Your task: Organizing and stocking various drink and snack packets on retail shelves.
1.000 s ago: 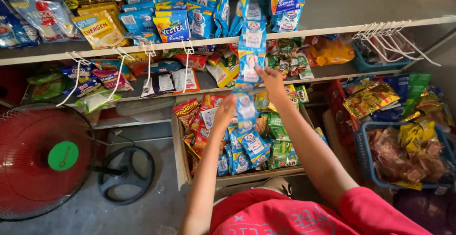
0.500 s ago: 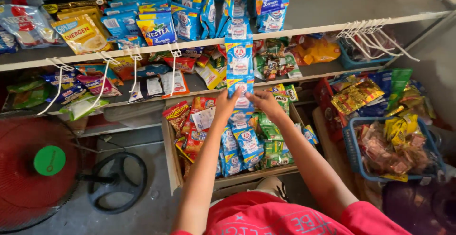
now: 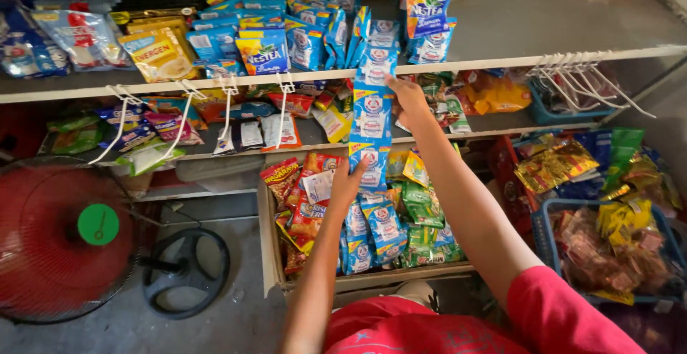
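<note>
A long strip of joined blue and white sachets (image 3: 372, 114) hangs down from the upper white shelf edge into a cardboard box (image 3: 266, 239). My right hand (image 3: 408, 100) grips the strip high up, just under the shelf edge. My left hand (image 3: 348, 180) holds the same strip lower, at the level of the box's top. The strip's lower end lies among other blue sachets (image 3: 372, 229) in the box.
A red floor fan (image 3: 54, 243) stands at left. White wire hooks (image 3: 229, 100) jut from the shelf edge. Blue baskets (image 3: 547, 246) of yellow and brown snack packets sit at right. Stacked blue packets (image 3: 286, 35) fill the upper shelf.
My right hand has risen from the box's top to the shelf edge, pulling the strip up taut. My left hand stays lower on the strip.
</note>
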